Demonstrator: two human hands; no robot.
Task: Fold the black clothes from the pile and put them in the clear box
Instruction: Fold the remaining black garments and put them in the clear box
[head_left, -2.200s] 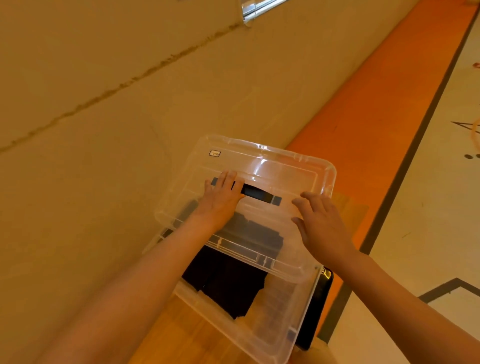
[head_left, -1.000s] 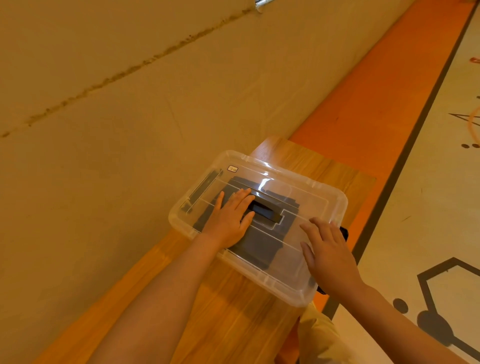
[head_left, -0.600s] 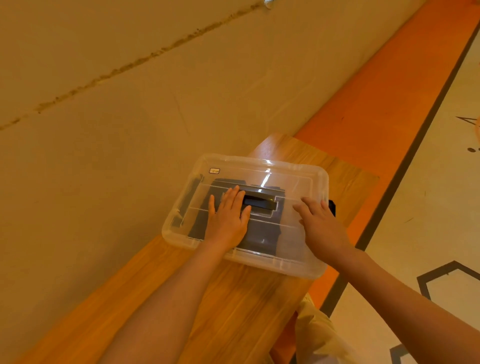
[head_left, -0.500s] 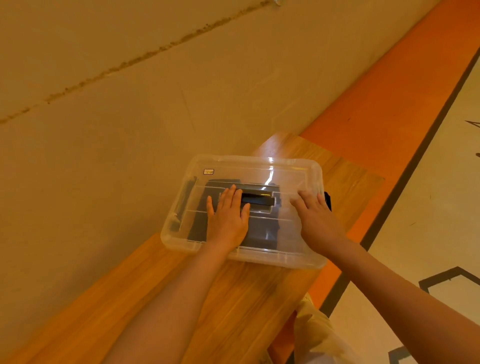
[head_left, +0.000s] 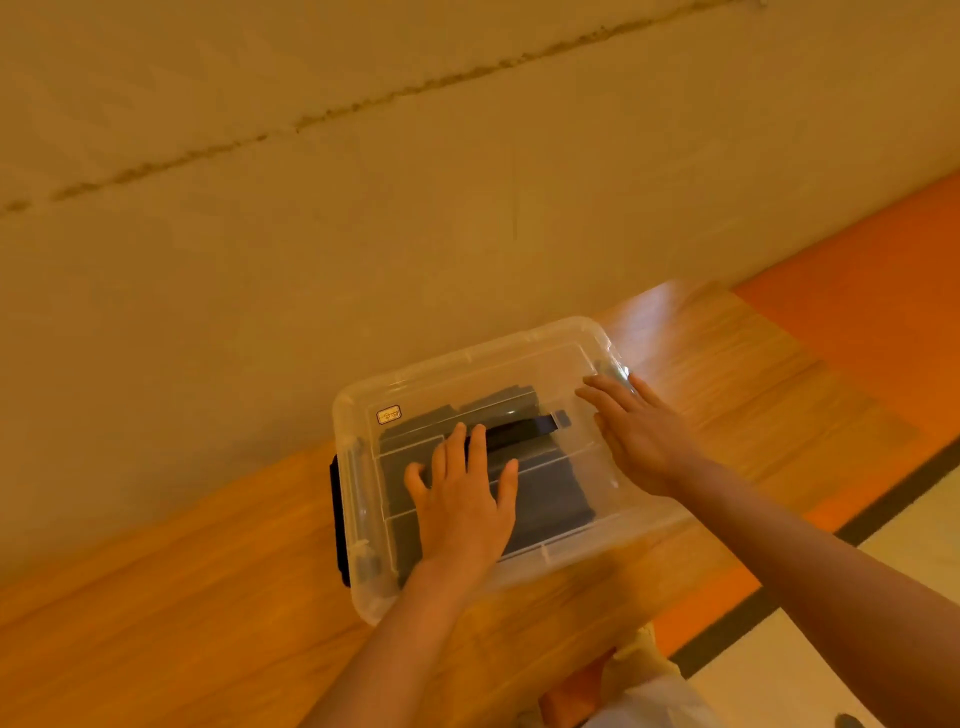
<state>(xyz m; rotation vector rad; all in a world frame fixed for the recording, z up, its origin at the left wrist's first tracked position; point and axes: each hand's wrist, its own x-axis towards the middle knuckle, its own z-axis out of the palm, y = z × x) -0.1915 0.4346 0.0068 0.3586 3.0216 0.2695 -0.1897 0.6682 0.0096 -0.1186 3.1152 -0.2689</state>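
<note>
Clear plastic box (head_left: 358, 499) sits lidded on the wooden table (head_left: 753, 384), near the wall. Small gold-edged sticker (head_left: 389, 414) on the transparent lid (head_left: 519, 374); its writing is too small to read. Folded black clothes (head_left: 550, 499) lie inside, seen through the lid. My left hand (head_left: 462, 499) rests flat beside the black lid handle (head_left: 524, 428), fingers spread. My right hand (head_left: 636, 434) lies flat, fingers straight, at the lid's right end. Half a second ago the box stood squarer; now it has turned, black latch (head_left: 337, 514) showing left.
</note>
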